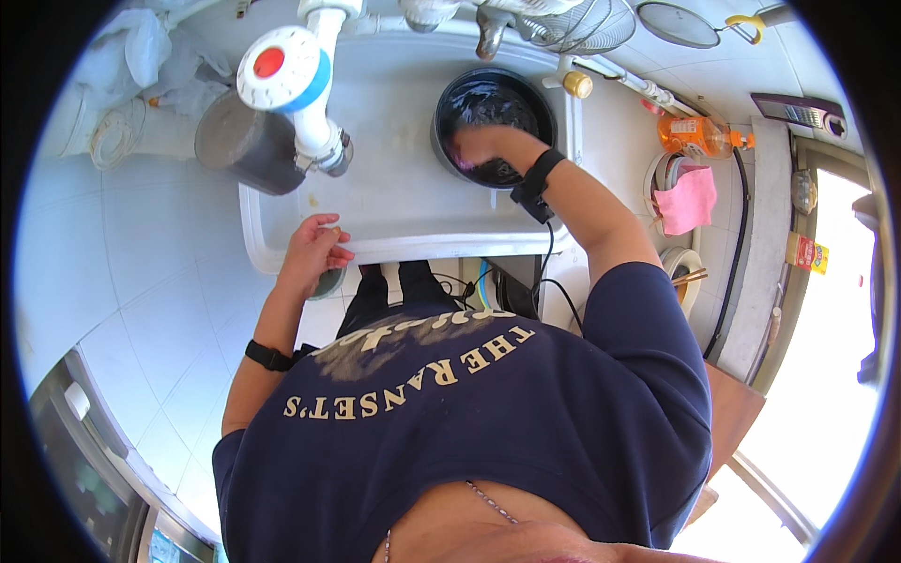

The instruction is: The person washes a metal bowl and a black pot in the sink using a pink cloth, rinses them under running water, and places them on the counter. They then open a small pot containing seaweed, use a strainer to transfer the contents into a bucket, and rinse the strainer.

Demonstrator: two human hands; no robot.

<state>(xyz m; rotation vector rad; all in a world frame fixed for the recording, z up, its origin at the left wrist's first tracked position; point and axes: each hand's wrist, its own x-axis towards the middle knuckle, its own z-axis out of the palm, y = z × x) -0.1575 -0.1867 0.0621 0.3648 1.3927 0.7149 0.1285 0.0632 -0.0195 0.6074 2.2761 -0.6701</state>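
Observation:
A dark round pot (440,134) with water in it stands in the right part of a large white sink (394,243). My right hand (486,148) reaches over its rim to the water; the fingers are blurred, and something pinkish shows beside them, too unclear to name. Whether that hand grips it cannot be told. Near the sink's front left edge hangs my left hand (320,246), fingers apart and bent, holding nothing. Black bands circle both wrists, and a cable runs down from the right one.
A white heater-like fitting with a red-centred dial (281,69) juts over the sink, beside a dark cylindrical container (246,141). Metal strainers (679,24) hang at the back. On the right are an orange liquid bottle (697,137), a pink cloth (686,200) over bowls, and chopsticks (690,277).

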